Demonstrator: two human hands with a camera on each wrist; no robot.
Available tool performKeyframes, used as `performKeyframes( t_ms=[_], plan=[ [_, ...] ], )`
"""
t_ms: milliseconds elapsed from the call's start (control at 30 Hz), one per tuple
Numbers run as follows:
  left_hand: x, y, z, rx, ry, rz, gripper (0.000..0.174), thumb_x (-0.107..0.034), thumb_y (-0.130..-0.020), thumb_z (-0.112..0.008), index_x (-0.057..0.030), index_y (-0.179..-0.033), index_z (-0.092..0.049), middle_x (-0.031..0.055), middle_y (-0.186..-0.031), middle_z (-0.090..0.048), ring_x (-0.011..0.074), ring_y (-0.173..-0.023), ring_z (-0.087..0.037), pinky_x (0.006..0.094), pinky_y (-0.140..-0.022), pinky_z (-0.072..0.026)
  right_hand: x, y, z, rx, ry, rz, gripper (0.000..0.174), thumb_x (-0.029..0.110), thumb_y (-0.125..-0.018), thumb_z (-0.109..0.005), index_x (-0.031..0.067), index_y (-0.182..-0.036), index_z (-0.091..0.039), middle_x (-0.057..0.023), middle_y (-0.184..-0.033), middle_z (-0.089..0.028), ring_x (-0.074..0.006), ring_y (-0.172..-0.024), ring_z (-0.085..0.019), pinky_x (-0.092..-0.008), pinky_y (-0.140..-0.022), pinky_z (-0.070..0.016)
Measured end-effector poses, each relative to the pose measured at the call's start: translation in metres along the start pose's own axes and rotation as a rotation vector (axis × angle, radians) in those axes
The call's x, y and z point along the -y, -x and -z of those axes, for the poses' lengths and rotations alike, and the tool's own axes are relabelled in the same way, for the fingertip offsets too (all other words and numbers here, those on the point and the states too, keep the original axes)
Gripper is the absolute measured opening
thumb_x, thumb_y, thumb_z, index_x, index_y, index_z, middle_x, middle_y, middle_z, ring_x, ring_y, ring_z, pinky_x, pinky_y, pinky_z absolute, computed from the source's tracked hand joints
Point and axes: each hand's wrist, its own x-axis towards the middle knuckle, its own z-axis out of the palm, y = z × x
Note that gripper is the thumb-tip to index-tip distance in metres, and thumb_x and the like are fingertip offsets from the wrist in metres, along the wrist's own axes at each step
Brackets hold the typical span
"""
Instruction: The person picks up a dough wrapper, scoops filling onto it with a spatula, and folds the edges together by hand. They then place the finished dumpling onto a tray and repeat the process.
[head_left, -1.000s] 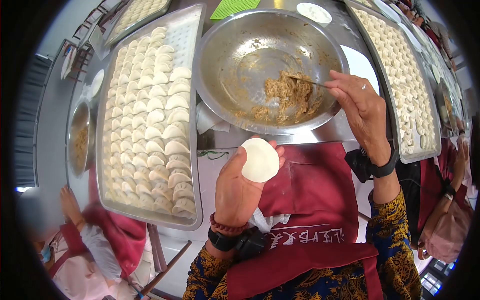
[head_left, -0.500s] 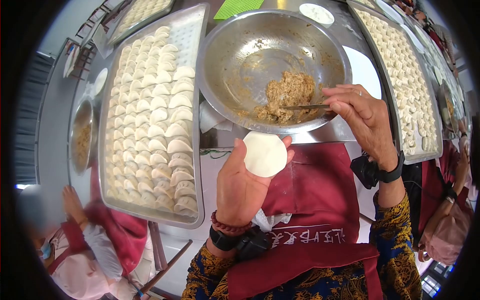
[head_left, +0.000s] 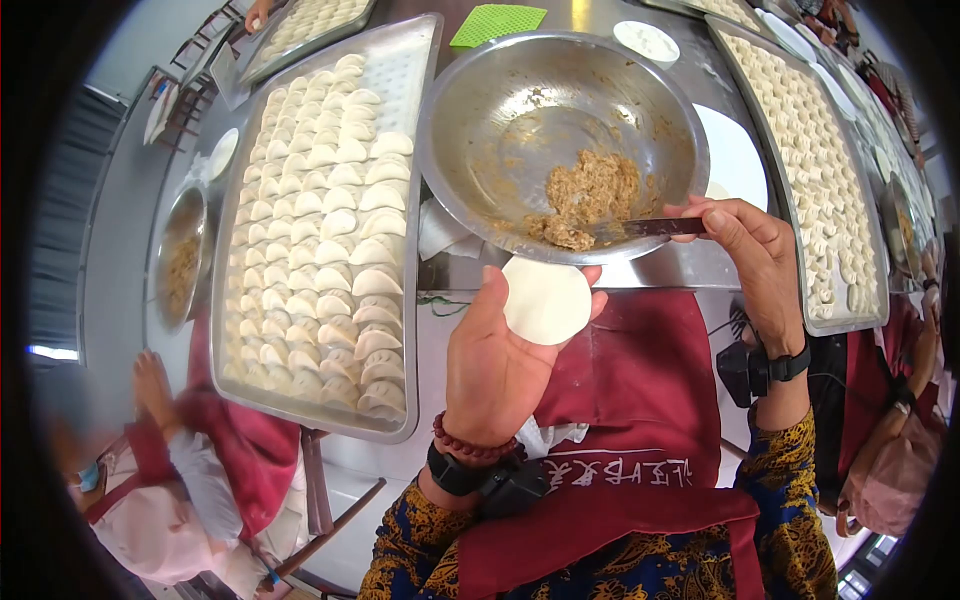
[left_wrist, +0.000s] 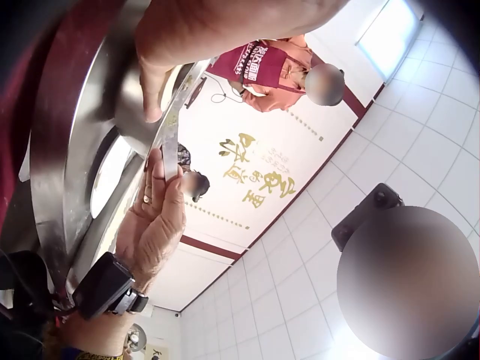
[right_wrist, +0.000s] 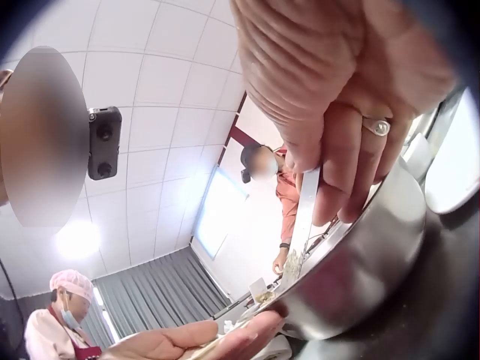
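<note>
My left hand point(head_left: 497, 385) is held palm up just in front of the bowl. A round white dumpling wrapper point(head_left: 546, 302) lies across its fingers, with the thumb along the left edge. My right hand point(head_left: 757, 250) is over the bowl's right rim and pinches a flat metal spatula point(head_left: 662, 227) between thumb and fingers. The blade's far end is in the brown minced filling point(head_left: 598, 188), near the front wall of the wide steel bowl point(head_left: 470, 110). In the right wrist view the spatula point(right_wrist: 304, 217) slants down from the fingertips, filling on its lower end.
A metal tray point(head_left: 428, 120) with rows of folded dumplings stands left of the bowl. Another tray point(head_left: 838, 328) of small shaped pieces is at the right. A white plate point(head_left: 735, 150), a bowl of flour point(head_left: 646, 42) and a green mat point(head_left: 497, 24) lie behind. People sit on both sides.
The spatula has swung from pointing into the mound to lying flatter, drawing some filling toward the bowl's front left. The left hand with the wrapper has shifted slightly up and right in view.
</note>
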Motion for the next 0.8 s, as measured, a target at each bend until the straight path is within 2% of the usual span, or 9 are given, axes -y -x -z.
performKeyframes(
  t_ms=[300, 367, 433, 467, 500, 567, 600, 733, 800],
  plan=[
    [0.002, 0.008, -0.002, 0.019, 0.041, -0.014, 0.059, -0.036, -0.108, -0.025, 0.0118, -0.143, -0.026, 0.0275, -0.146, -0.039, 0.0469, -0.137, -0.035, 0.0607, -0.116, -0.0262, -0.006, 0.034, -0.014, -0.030, -0.274, 0.002, 0.031, 0.021, -0.099, -0.057, -0.0061, -0.106, -0.069, -0.0155, -0.105, -0.072, -0.0176, -0.095, -0.068, -0.0311, -0.090, -0.0513],
    [0.003, 0.010, -0.004, -0.018, 0.053, -0.021, 0.059, -0.037, -0.108, -0.025, 0.0117, -0.142, -0.028, 0.0277, -0.145, -0.040, 0.0470, -0.137, -0.036, 0.0606, -0.116, -0.0262, -0.002, 0.048, -0.021, -0.040, -0.301, -0.028, 0.026, 0.017, -0.098, -0.058, -0.0048, -0.105, -0.070, -0.0146, -0.107, -0.072, -0.0176, -0.097, -0.068, -0.0312, -0.090, -0.0516],
    [0.004, 0.011, -0.003, -0.054, 0.064, -0.027, 0.059, -0.038, -0.108, -0.026, 0.0115, -0.141, -0.030, 0.0280, -0.144, -0.040, 0.0471, -0.137, -0.036, 0.0605, -0.116, -0.0263, -0.004, 0.060, -0.027, -0.077, -0.146, 0.058, 0.021, 0.012, -0.096, -0.059, -0.0022, -0.105, -0.071, -0.0133, -0.108, -0.073, -0.0175, -0.099, -0.067, -0.0312, -0.089, -0.0519],
    [0.004, 0.012, 0.001, -0.031, 0.075, -0.015, 0.059, -0.038, -0.108, -0.026, 0.0111, -0.139, -0.032, 0.0279, -0.143, -0.041, 0.0471, -0.137, -0.036, 0.0602, -0.116, -0.0268, 0.000, 0.064, -0.026, -0.068, 0.029, 0.159, 0.018, 0.009, -0.094, -0.062, 0.0005, -0.105, -0.072, -0.0121, -0.107, -0.073, -0.0205, -0.100, -0.068, -0.0351, -0.093, -0.0504],
    [0.004, 0.012, 0.003, -0.008, 0.086, -0.004, 0.059, -0.039, -0.108, -0.026, 0.0106, -0.138, -0.035, 0.0279, -0.142, -0.042, 0.0470, -0.136, -0.036, 0.0598, -0.116, -0.0272, 0.000, 0.067, -0.026, -0.068, 0.028, 0.160, 0.018, 0.009, -0.094, -0.062, 0.0005, -0.105, -0.072, -0.0121, -0.107, -0.073, -0.0205, -0.100, -0.068, -0.0351, -0.093, -0.0504],
    [0.004, 0.014, 0.003, -0.007, 0.084, -0.005, 0.059, -0.040, -0.108, -0.027, 0.0109, -0.136, -0.036, 0.0281, -0.140, -0.043, 0.0472, -0.137, -0.036, 0.0593, -0.116, -0.0276, -0.001, 0.072, -0.027, -0.028, 0.307, 0.448, 0.018, 0.013, -0.091, -0.065, 0.0010, -0.103, -0.072, -0.0118, -0.106, -0.073, -0.0260, -0.104, -0.068, -0.0402, -0.097, -0.0479],
    [0.004, 0.015, 0.003, -0.005, 0.083, -0.004, 0.059, -0.041, -0.107, -0.027, 0.0112, -0.134, -0.038, 0.0284, -0.139, -0.044, 0.0473, -0.137, -0.036, 0.0589, -0.116, -0.0279, 0.002, 0.075, -0.028, -0.010, 0.382, 0.475, 0.018, 0.014, -0.086, -0.071, 0.0042, -0.101, -0.072, -0.0093, -0.103, -0.074, -0.0288, -0.110, -0.067, -0.0438, -0.100, -0.0458],
    [0.007, 0.017, 0.005, -0.014, 0.108, -0.023, 0.061, -0.042, -0.107, -0.029, 0.0117, -0.135, -0.036, 0.0292, -0.139, -0.043, 0.0482, -0.137, -0.034, 0.0577, -0.116, -0.0281, 0.002, 0.086, -0.032, 0.049, 0.581, 0.683, 0.022, 0.009, -0.078, -0.076, 0.0076, -0.100, -0.071, -0.0078, -0.102, -0.073, -0.0263, -0.113, -0.066, -0.0432, -0.097, -0.0484],
    [0.006, 0.019, 0.006, 0.000, 0.083, -0.029, 0.062, -0.042, -0.107, -0.030, 0.0133, -0.135, -0.035, 0.0299, -0.138, -0.043, 0.0491, -0.137, -0.034, 0.0570, -0.117, -0.0277, -0.001, 0.091, -0.034, 0.065, 0.609, 0.726, 0.024, 0.009, -0.078, -0.076, 0.0073, -0.101, -0.070, -0.0083, -0.103, -0.073, -0.0267, -0.114, -0.065, -0.0430, -0.096, -0.0490]
  ],
)
